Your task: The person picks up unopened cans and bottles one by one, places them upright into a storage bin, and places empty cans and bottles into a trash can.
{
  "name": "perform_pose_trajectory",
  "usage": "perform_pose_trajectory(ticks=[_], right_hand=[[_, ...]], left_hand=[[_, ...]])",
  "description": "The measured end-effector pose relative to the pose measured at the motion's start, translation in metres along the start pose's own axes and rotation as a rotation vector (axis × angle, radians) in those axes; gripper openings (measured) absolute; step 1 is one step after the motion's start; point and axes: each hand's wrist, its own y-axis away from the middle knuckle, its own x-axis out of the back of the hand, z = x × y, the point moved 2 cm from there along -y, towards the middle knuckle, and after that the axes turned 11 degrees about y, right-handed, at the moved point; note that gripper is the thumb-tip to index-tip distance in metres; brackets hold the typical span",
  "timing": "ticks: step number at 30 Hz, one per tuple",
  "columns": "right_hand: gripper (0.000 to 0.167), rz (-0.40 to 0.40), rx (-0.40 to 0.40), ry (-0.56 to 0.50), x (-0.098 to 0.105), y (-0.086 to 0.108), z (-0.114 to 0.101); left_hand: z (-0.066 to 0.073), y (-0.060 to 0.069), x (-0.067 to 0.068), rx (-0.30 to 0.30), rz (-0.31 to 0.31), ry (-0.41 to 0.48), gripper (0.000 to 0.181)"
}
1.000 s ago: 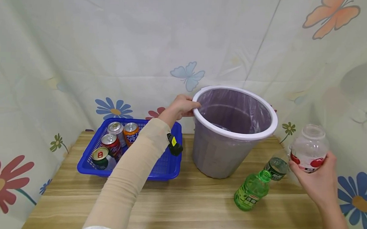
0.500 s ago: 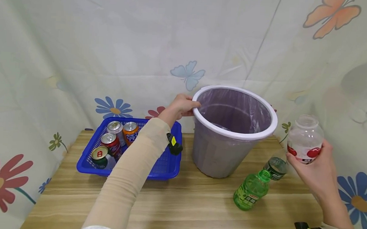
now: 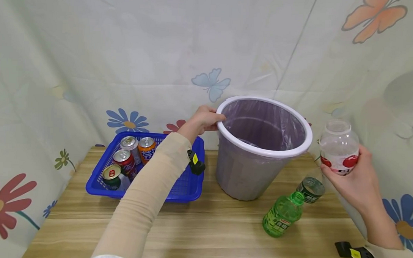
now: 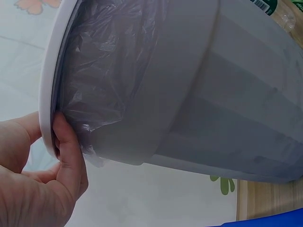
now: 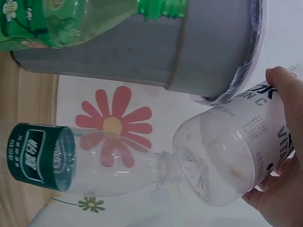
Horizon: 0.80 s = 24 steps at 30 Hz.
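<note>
My left hand grips the white rim of the grey bin at its left side; in the left wrist view the hand pinches that rim and the clear liner's edge. The bin leans to the right. At the right, my right hand holds a clear bottle with a cherry label, its mouth up, above the table. The right wrist view shows the fingers curled round this bottle. Below and left of it stand a green bottle and a clear bottle with a dark green label.
On the left of the wooden table lies a blue basket with several cans, among them an orange can and a red can. My left forearm crosses over the basket. A floral curtain hangs behind.
My right hand has risen and moved slightly left with the cherry-label bottle. My left hand and the bin have stayed in place.
</note>
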Motion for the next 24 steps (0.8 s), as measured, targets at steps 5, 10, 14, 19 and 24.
perform_pose_trajectory(ticks=[5,10,14,19,24], right_hand=[[0.092,-0.015,-0.011,0.033,0.004,-0.005,-0.005],[0.083,-0.008,0.038,0.012,0.009,-0.017,-0.008],[0.071,-0.012,0.094,-0.037,0.013,-0.028,-0.010],[0.071,-0.032,0.092,-0.017,0.016,-0.036,-0.011],[0.072,-0.045,0.073,0.045,0.020,-0.043,-0.010]], left_hand=[[0.001,0.000,0.000,0.003,-0.005,0.010,0.031],[0.001,0.001,0.000,-0.001,-0.006,0.000,0.031],[0.000,0.001,0.000,-0.011,-0.008,-0.004,0.029],[0.000,0.002,0.000,-0.018,-0.012,-0.009,0.029],[0.000,0.003,0.000,-0.014,-0.013,-0.012,0.029]])
